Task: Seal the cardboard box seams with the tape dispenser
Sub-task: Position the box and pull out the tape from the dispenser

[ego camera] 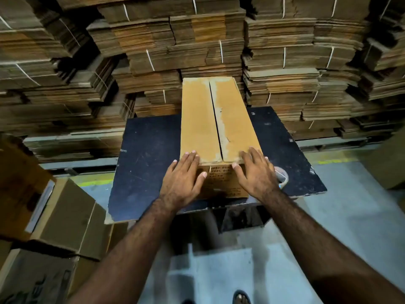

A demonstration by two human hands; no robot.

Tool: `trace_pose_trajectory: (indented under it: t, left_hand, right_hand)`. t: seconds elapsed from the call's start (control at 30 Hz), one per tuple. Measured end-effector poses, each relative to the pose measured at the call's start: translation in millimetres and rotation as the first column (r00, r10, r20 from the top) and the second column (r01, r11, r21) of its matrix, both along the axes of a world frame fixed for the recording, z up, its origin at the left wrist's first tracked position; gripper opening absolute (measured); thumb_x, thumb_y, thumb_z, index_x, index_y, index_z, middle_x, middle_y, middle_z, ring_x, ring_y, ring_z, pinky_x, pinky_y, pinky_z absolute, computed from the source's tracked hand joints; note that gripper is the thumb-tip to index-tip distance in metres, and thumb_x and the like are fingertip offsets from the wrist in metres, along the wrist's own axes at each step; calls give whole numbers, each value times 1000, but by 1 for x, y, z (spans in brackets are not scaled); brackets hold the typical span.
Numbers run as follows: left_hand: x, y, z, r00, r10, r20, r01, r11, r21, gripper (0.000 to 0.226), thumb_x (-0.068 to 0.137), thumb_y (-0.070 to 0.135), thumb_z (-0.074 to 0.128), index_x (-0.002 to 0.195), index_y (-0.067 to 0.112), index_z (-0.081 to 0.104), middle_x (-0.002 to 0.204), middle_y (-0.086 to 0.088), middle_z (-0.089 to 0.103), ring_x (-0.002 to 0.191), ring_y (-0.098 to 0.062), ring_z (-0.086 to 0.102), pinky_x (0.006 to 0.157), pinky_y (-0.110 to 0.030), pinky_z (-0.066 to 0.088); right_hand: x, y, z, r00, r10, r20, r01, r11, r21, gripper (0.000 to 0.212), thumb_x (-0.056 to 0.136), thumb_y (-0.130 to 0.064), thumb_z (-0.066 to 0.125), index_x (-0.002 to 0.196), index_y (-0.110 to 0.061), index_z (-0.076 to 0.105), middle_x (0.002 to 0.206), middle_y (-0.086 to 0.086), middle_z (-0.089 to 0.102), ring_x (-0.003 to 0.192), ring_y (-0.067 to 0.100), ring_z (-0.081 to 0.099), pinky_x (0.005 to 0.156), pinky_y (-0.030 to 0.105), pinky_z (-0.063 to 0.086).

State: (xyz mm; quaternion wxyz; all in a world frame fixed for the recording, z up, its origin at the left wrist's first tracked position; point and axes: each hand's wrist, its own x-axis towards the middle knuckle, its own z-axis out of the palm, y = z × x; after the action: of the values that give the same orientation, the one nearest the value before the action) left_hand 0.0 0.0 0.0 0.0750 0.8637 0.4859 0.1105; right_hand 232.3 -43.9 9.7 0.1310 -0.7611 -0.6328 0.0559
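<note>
I have a long, narrow cardboard box (pixel 210 128) lying lengthwise away from me on a dark worktop (pixel 149 154), its near end close to the front edge. My left hand (pixel 182 183) lies flat with straight fingers on the near left flap, thumb down on the printed end face; my right hand (pixel 256 172) does the same on the right flap. Neither hand grips anything.

The centre seam (pixel 215 119) runs the full length of the top and stands slightly open, untaped, with pale scuffed strips along it where the paper looks torn. I judge the box light and probably empty, stiff along its walls but springy at the flaps, so they will want holding down while tape goes on. That rough strip may take tape poorly. The best hold is flat pressure on both flaps near the seam, or the long side walls for turning it.

A roll of tape (pixel 282 176) peeks out just behind my right wrist, on the worktop; I cannot tell whether it sits in a dispenser.

There is free worktop on both sides of the box. The far end nearly reaches the stacked cardboard bundles (pixel 197 40), so there is little room beyond. Other boxes (pixel 65 218) crowd the floor to my left.
</note>
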Motion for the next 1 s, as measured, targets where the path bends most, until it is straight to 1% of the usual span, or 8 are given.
trace_pose_trajectory:
  t: [0.13,0.3,0.47,0.57,0.7,0.8,0.9,1.0]
  left_hand:
    - [2,21,2,1000,-5,11,5,998,-61,80,95,62,7,159,14,18,167,-1,11,154,-15,5,123,-41,12]
    - [17,66,3,999,18,38,-13,990,-140,70,104,55,22,158,12,15,168,-4,4,154,-17,0,124,-45,15]
    - [38,123,6,996,80,47,-70,981,-182,71,103,55,25,158,12,13,168,-1,2,154,-14,-2,120,-47,21]
    - [52,158,9,991,130,19,-124,976,-180,71,104,54,26,159,13,11,168,2,-1,154,-13,-4,118,-47,23]
    - [63,208,2,988,156,22,-151,978,-147,71,103,54,28,159,13,11,168,1,1,154,-14,-4,120,-45,24]
    - [65,240,-6,983,180,35,-175,976,-127,74,101,59,27,159,16,12,168,3,2,154,-12,-5,120,-49,28]
    - [69,259,-8,973,230,25,-226,968,-113,76,100,61,28,159,16,11,168,3,-1,153,-11,-6,121,-46,25]
    - [72,273,-9,968,248,38,-242,964,-112,80,97,65,26,159,16,12,168,3,-1,153,-11,-6,120,-48,26]
  right_hand:
    - [6,21,-3,1000,-28,-8,28,999,-18,59,98,-53,30,149,-23,34,160,10,24,148,25,16,118,50,14]
    - [17,60,-2,998,-49,-37,45,995,-84,64,97,-56,33,152,-24,25,162,12,15,150,28,8,113,54,26]
    - [35,116,2,993,-96,-69,85,986,-143,70,94,-63,35,153,-30,18,164,8,1,150,27,-1,112,55,27]
    - [48,160,0,991,-90,-97,74,985,-159,72,93,-65,36,153,-32,15,164,7,-2,149,30,4,109,58,30]
    - [62,212,-3,989,-67,-134,45,986,-160,73,93,-67,34,154,-34,12,164,7,-5,145,35,18,103,55,37]
    - [68,243,-4,991,-45,-126,27,990,-142,73,93,-68,31,154,-34,10,164,5,-6,141,37,25,97,54,41]
    - [70,266,-4,993,-26,-115,10,991,-136,73,93,-68,30,154,-32,9,164,5,-6,137,38,31,91,52,44]
    - [73,283,-6,994,-14,-105,0,992,-129,74,93,-69,29,154,-31,10,164,7,-5,136,40,33,89,51,45]
